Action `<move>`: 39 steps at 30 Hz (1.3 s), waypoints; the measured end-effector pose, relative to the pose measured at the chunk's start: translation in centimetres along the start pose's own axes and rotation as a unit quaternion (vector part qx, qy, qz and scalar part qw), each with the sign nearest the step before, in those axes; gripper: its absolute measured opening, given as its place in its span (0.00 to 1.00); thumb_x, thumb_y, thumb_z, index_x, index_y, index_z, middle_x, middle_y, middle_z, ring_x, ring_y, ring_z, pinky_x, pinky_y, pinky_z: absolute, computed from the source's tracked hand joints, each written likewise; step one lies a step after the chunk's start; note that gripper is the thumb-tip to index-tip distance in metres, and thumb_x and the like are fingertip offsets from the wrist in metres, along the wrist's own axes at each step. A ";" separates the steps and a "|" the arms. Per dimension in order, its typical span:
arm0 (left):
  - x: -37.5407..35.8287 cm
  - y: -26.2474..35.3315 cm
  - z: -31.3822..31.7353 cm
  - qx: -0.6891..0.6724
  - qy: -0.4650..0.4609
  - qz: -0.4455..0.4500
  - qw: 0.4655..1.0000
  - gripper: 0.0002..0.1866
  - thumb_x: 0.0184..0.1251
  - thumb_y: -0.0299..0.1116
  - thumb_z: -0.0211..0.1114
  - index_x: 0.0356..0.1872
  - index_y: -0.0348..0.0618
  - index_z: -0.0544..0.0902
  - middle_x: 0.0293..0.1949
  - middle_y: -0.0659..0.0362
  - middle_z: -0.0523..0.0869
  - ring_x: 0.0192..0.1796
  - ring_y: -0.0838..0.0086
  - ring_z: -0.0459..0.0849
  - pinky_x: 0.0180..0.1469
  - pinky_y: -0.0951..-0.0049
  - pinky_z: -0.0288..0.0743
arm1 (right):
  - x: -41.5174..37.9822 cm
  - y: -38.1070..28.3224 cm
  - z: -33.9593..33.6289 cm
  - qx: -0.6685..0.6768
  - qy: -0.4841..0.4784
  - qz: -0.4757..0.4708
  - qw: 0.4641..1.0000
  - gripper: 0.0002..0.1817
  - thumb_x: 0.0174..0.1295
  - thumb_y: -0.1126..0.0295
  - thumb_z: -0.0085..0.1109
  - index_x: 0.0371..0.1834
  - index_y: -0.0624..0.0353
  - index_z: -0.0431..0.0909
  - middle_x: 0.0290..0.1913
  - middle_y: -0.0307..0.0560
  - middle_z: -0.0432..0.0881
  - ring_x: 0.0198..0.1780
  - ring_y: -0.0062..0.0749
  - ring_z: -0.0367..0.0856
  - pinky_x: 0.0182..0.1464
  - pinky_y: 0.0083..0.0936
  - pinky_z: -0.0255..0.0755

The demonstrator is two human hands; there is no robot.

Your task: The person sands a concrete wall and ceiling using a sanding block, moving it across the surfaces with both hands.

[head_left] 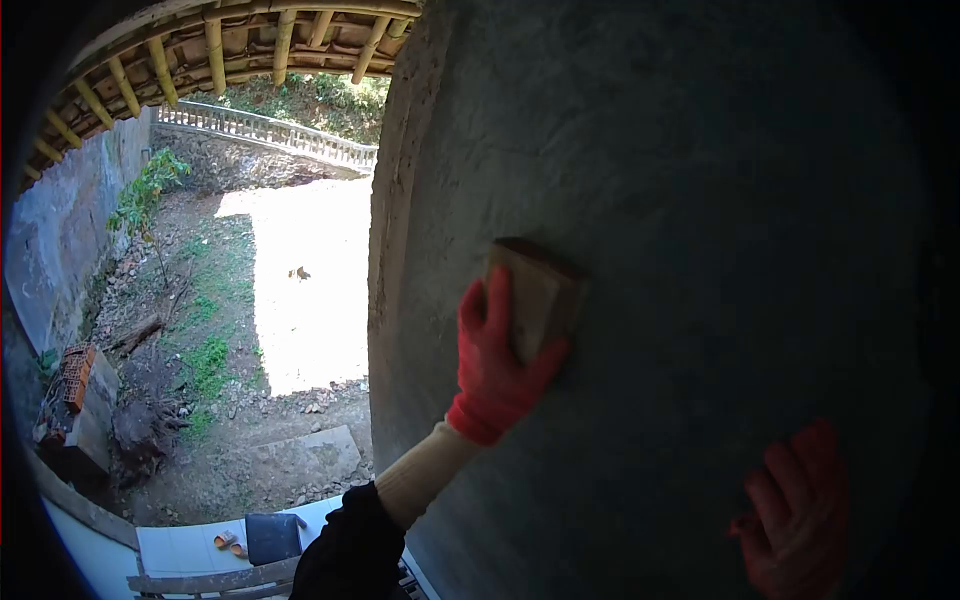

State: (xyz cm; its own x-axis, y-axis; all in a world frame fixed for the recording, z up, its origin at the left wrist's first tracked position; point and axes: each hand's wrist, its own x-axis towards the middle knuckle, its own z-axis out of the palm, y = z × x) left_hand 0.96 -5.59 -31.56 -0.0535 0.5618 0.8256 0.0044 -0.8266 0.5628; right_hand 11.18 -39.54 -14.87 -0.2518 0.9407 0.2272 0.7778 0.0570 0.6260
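Observation:
My left hand (497, 362), in a red glove, grips a wooden float block (537, 292) and presses it flat against a grey plastered wall (680, 180). The fingers wrap the block's left and lower edges. My right hand (797, 512), also in a red glove, rests against the same wall low on the right, fingers apart, holding nothing. A black sleeve covers my left upper arm.
The wall ends at a vertical corner edge (388, 230) on the left. Beyond it, far below, lie a dirt yard, a small tree (145, 200), stacked bricks (78, 375), a stone balustrade (270, 130) and a bamboo roof overhead. A white surface with a dark container (272, 536) sits below.

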 end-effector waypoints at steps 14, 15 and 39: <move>-3.0 -1.0 -1.1 -0.018 -0.040 0.148 0.988 0.55 0.45 0.45 0.83 0.76 0.41 0.64 0.70 0.34 0.63 0.69 0.39 0.69 0.65 0.48 0.72 | -0.4 -0.2 -2.6 -0.048 -0.037 0.006 0.998 0.18 0.75 0.57 0.56 0.59 0.56 0.77 0.63 0.50 0.75 0.58 0.59 0.78 0.58 0.63 0.71; -1.5 -1.5 -1.4 0.007 -0.036 0.089 0.995 0.55 0.47 0.45 0.82 0.76 0.41 0.63 0.70 0.35 0.64 0.69 0.41 0.69 0.65 0.49 0.72 | -0.2 -0.2 -2.9 -0.040 -0.048 -0.003 0.998 0.18 0.75 0.57 0.56 0.59 0.56 0.77 0.63 0.50 0.75 0.58 0.59 0.78 0.58 0.63 0.71; 3.3 -6.3 -1.3 0.052 0.001 -0.054 0.997 0.58 0.53 0.50 0.79 0.79 0.38 0.54 0.69 0.34 0.62 0.68 0.42 0.69 0.67 0.53 0.71 | -0.5 3.4 -3.4 0.018 0.075 0.048 0.996 0.19 0.76 0.59 0.57 0.63 0.59 0.78 0.63 0.53 0.79 0.57 0.58 0.80 0.60 0.63 0.71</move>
State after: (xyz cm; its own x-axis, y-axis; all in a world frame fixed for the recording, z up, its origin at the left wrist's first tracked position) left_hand -0.53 1.43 -32.46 -0.0616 0.6475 0.7596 0.1014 -0.7530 0.6501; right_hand 12.02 -40.91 -10.30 -0.2557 0.8820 0.3959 0.8223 -0.0169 0.5688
